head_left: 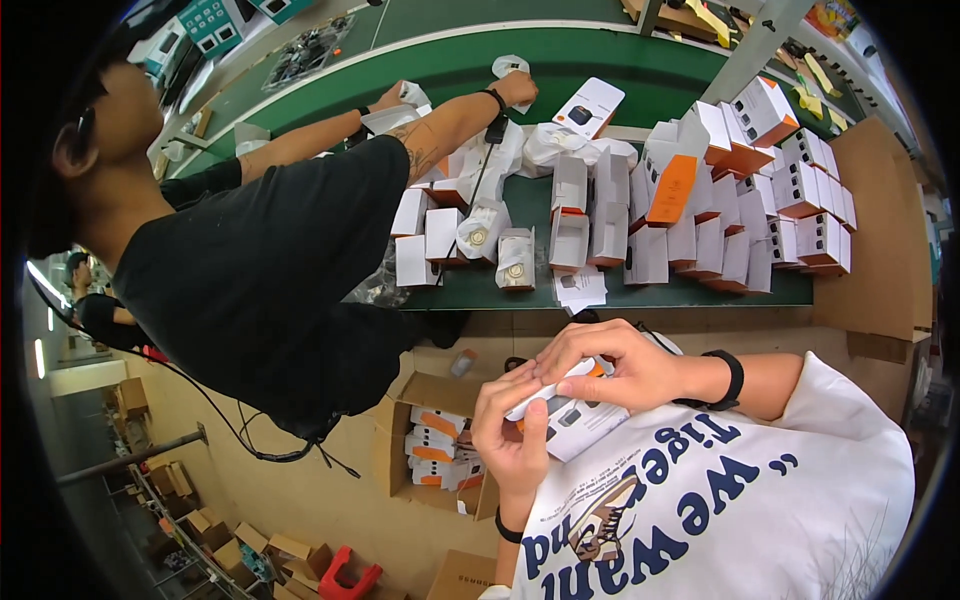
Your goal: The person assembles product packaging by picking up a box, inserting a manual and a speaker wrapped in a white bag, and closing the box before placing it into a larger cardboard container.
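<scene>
A small white and orange product box (580, 428) with a picture of a dark device on its side rests close against my white shirt. My left hand (512, 425) grips its left side, with the thumb on the near face. My right hand (620, 365) lies over the top end, its fingers bent across the lid area and its thumb along the edge. The fingertips of both hands meet there and hide part of the lid. Beyond my hands, on the green workbench (480, 297), stand several open white boxes (569, 242) and stacked closed boxes (820, 238).
A co-worker in a black shirt (270, 260) reaches over the bench at left, holding small items in plastic wrap. On the floor sits an open carton (395, 465) with packed boxes. A large cardboard sheet (870, 220) stands at the bench's right end; a red stool (350, 578) is lower left.
</scene>
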Action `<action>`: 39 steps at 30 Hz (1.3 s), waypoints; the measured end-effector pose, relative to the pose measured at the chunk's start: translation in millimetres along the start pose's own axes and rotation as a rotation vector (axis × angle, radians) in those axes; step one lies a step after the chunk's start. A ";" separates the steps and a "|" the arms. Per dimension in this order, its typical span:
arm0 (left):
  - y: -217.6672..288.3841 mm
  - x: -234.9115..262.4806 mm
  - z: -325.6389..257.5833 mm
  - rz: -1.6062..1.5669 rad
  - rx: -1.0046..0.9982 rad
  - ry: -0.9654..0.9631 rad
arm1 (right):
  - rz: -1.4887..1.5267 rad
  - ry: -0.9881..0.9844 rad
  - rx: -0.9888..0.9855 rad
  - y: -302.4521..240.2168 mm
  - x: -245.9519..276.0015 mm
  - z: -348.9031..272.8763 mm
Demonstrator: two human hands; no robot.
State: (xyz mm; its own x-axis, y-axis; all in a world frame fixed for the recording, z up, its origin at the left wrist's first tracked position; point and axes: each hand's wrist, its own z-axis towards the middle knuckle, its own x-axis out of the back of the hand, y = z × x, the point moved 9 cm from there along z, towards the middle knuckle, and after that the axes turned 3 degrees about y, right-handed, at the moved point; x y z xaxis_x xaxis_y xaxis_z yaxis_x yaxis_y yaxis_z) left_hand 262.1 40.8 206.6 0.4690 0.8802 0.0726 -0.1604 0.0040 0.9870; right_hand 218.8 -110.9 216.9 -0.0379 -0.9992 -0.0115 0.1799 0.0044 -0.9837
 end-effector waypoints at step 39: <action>-109.6 21.4 42.1 -0.048 0.297 -0.155 | -0.633 0.036 -0.282 31.1 43.1 2.6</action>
State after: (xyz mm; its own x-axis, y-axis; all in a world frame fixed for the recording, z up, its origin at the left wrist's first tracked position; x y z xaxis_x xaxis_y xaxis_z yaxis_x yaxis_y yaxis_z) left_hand 326.2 39.2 105.9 0.6002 0.7995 0.0236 0.1146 -0.1151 0.9867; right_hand 225.3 -153.9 186.3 -0.0845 -0.8109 0.5791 -0.1499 -0.5642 -0.8119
